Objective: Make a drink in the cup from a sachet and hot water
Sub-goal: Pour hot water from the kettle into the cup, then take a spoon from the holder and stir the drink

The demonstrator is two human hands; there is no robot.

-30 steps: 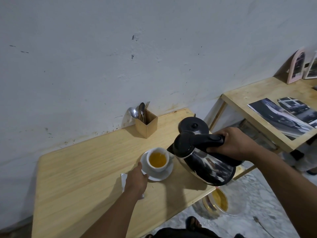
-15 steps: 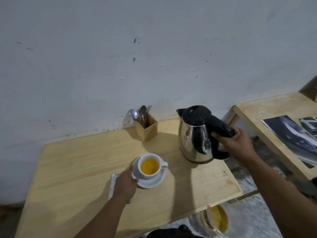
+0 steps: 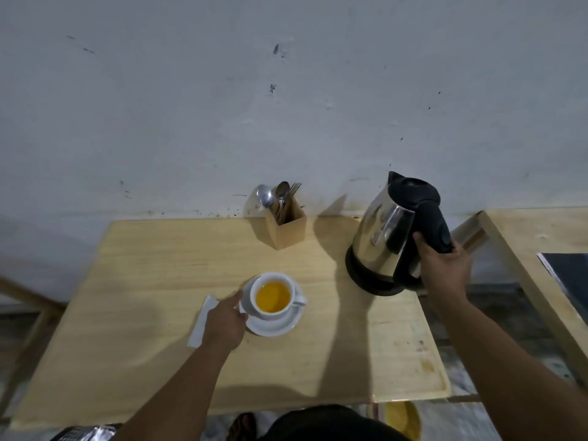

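A white cup (image 3: pixel 273 296) filled with orange-yellow drink stands on a white saucer (image 3: pixel 276 326) near the middle of the wooden table (image 3: pixel 133 300). My left hand (image 3: pixel 225 323) rests against the saucer's left rim, and its fingers hold that edge. Under that hand lies a white sachet (image 3: pixel 201 319), partly hidden. At the back right, a steel kettle (image 3: pixel 385 237) with a black lid sits on its black base. My right hand (image 3: pixel 445 265) is wrapped around the kettle's black handle.
A wooden holder (image 3: pixel 286 227) with spoons and a fork stands against the wall behind the cup. A second wooden table (image 3: pixel 521 249) with a dark printed sheet (image 3: pixel 569 275) is at the right. A yellow bowl (image 3: pixel 401 421) sits on the floor below.
The kettle has gone from tilted over the cup to upright on its base at the back right, still in my right hand. My left hand stays at the saucer.
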